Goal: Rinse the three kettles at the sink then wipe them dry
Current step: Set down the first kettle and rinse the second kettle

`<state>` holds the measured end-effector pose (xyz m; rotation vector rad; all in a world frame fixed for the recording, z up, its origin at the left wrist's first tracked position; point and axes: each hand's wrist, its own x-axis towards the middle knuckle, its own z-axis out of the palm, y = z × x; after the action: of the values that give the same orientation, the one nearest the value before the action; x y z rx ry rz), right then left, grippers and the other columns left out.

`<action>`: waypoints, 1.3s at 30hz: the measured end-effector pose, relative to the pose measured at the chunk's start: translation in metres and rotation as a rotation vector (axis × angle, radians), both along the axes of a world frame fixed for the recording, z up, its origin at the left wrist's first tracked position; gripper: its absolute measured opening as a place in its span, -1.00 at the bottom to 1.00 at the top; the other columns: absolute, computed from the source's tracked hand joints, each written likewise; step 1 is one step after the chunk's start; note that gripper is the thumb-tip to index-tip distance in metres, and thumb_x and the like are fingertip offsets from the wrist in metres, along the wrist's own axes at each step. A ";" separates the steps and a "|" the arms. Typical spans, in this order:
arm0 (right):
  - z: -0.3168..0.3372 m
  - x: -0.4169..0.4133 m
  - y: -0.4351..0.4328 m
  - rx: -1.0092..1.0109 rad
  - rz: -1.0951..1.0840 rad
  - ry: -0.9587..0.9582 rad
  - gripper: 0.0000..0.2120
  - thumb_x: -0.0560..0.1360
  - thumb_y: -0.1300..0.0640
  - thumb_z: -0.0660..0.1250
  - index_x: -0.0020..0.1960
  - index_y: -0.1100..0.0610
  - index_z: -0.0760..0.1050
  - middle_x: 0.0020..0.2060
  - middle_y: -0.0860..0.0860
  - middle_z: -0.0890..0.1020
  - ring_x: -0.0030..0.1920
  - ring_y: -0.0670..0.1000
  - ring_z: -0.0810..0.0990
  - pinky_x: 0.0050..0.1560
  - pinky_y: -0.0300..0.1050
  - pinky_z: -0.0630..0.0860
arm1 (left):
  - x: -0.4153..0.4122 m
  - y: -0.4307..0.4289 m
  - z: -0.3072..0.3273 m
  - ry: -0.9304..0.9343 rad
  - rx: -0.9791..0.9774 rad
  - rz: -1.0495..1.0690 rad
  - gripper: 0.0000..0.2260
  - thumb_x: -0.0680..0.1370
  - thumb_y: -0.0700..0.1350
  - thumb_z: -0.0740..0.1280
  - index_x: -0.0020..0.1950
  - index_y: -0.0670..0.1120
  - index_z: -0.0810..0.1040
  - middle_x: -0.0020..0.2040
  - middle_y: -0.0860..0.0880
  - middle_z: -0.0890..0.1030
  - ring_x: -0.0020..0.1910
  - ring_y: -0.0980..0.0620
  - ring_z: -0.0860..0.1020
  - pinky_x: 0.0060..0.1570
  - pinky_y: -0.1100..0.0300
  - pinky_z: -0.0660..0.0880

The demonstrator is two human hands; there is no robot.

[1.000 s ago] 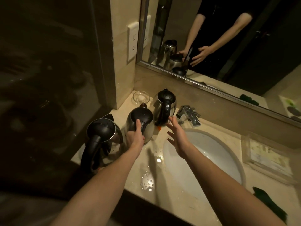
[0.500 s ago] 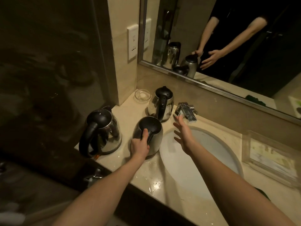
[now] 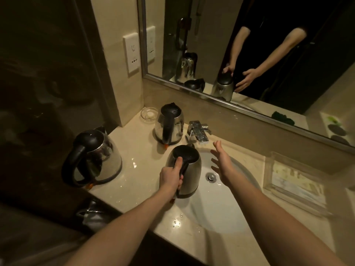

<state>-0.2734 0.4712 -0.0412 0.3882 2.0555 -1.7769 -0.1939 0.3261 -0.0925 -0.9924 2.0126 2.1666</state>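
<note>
Left hand point(image 3: 171, 178) fingers wrapped round kettle point(image 3: 187, 172) handle, kettle upright at sink point(image 3: 221, 208) edge. Right hand point(image 3: 221, 164) fingers spread, empty, at kettle's three o'clock; tap point(image 3: 197, 131) at twelve.

We note sink basin point(image 3: 226, 204) open right of held kettle point(image 3: 190, 169); faucet point(image 3: 197, 131) and rear kettle point(image 3: 170, 124) block back.

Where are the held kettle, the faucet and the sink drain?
Held kettle point(image 3: 190, 175): head view, steel side.
Faucet point(image 3: 197, 130): head view, chrome top.
Sink drain point(image 3: 211, 177): head view, metal plug.
</note>
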 end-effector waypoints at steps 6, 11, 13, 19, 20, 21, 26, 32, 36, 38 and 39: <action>-0.001 -0.015 0.027 -0.032 -0.010 -0.008 -0.35 0.59 -0.31 -0.05 0.57 -0.01 0.09 0.53 0.05 0.22 0.50 0.18 0.20 0.44 0.15 0.15 | -0.020 0.023 -0.004 -0.008 0.047 -0.002 -0.53 0.65 0.17 0.25 -0.24 -0.18 0.53 -0.48 -0.03 0.47 -0.58 0.06 0.39 -0.55 0.21 0.34; -0.008 -0.026 0.045 -0.037 -0.021 -0.023 -0.35 0.59 -0.32 -0.04 0.57 0.00 0.11 0.52 0.04 0.24 0.48 0.17 0.23 0.43 0.14 0.18 | -0.028 0.030 -0.011 -0.020 0.068 0.033 -0.52 0.64 0.19 0.25 -0.25 -0.18 0.51 -0.48 -0.04 0.45 -0.58 0.05 0.37 -0.56 0.22 0.31; -0.011 -0.031 0.050 -0.035 -0.034 -0.030 -0.34 0.59 -0.32 -0.04 0.57 0.01 0.13 0.52 0.05 0.25 0.48 0.17 0.24 0.42 0.14 0.19 | -0.026 0.028 -0.015 -0.024 0.084 0.045 -0.52 0.63 0.23 0.22 -0.22 -0.16 0.50 -0.46 -0.04 0.44 -0.57 0.06 0.36 -0.56 0.22 0.30; -0.016 -0.044 0.052 -0.050 -0.032 -0.042 -0.34 0.58 -0.32 -0.02 0.56 0.01 0.14 0.50 0.05 0.28 0.46 0.18 0.27 0.43 0.16 0.20 | -0.030 0.021 -0.025 -0.062 0.131 0.037 -0.43 0.59 0.34 0.18 -0.17 -0.17 0.51 -0.47 -0.05 0.45 -0.58 0.06 0.36 -0.56 0.23 0.30; -0.016 -0.047 0.051 -0.052 -0.024 -0.042 -0.34 0.58 -0.33 -0.02 0.56 0.01 0.14 0.50 0.05 0.27 0.46 0.18 0.27 0.43 0.15 0.20 | -0.030 0.021 -0.026 -0.067 0.135 0.026 -0.42 0.59 0.35 0.17 -0.18 -0.17 0.52 -0.47 -0.05 0.45 -0.58 0.05 0.36 -0.56 0.22 0.30; -0.016 -0.049 0.049 -0.053 -0.017 -0.041 -0.34 0.58 -0.33 -0.02 0.56 0.00 0.14 0.51 0.06 0.27 0.46 0.18 0.27 0.43 0.15 0.20 | -0.031 0.020 -0.027 -0.070 0.139 0.014 -0.41 0.58 0.36 0.17 -0.20 -0.17 0.52 -0.47 -0.05 0.45 -0.58 0.05 0.36 -0.55 0.22 0.30; -0.017 -0.066 0.045 -0.051 0.000 -0.045 -0.33 0.57 -0.34 -0.01 0.55 0.01 0.17 0.50 0.06 0.29 0.45 0.18 0.28 0.42 0.16 0.21 | -0.039 0.020 -0.033 -0.096 0.166 -0.016 -0.36 0.57 0.40 0.12 -0.22 -0.18 0.53 -0.46 -0.05 0.45 -0.56 0.04 0.37 -0.53 0.20 0.31; -0.024 -0.092 0.047 -0.051 0.043 -0.037 -0.37 0.58 -0.33 -0.04 0.54 -0.04 0.19 0.49 0.06 0.29 0.45 0.21 0.27 0.42 0.19 0.20 | -0.059 0.022 -0.040 -0.104 0.199 -0.003 -0.35 0.54 0.42 0.13 -0.24 -0.16 0.53 -0.47 -0.05 0.46 -0.57 0.03 0.37 -0.53 0.20 0.30; -0.033 -0.113 0.046 -0.045 0.060 -0.058 -0.37 0.57 -0.34 -0.04 0.53 -0.05 0.22 0.46 0.04 0.35 0.44 0.20 0.30 0.41 0.19 0.21 | -0.073 0.021 -0.049 -0.121 0.191 0.001 -0.34 0.51 0.45 0.13 -0.24 -0.15 0.53 -0.47 -0.05 0.47 -0.57 0.03 0.38 -0.52 0.19 0.32; -0.037 -0.124 0.044 -0.041 0.076 -0.068 -0.37 0.57 -0.35 -0.04 0.52 -0.05 0.23 0.45 0.04 0.36 0.44 0.19 0.30 0.42 0.19 0.21 | -0.080 0.022 -0.053 -0.127 0.198 -0.003 -0.35 0.52 0.44 0.13 -0.23 -0.15 0.54 -0.47 -0.05 0.47 -0.57 0.03 0.38 -0.52 0.19 0.32; -0.039 -0.129 0.043 -0.039 0.088 -0.073 -0.37 0.57 -0.35 -0.05 0.52 -0.05 0.24 0.45 0.04 0.37 0.44 0.19 0.30 0.42 0.20 0.22 | -0.083 0.022 -0.055 -0.130 0.206 -0.007 -0.35 0.53 0.44 0.13 -0.21 -0.16 0.55 -0.46 -0.05 0.47 -0.57 0.03 0.38 -0.52 0.19 0.32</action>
<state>-0.4028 0.5146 -0.0806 0.3403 1.9548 -1.7226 -0.2774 0.3479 -0.1473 -1.0642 1.6950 2.1880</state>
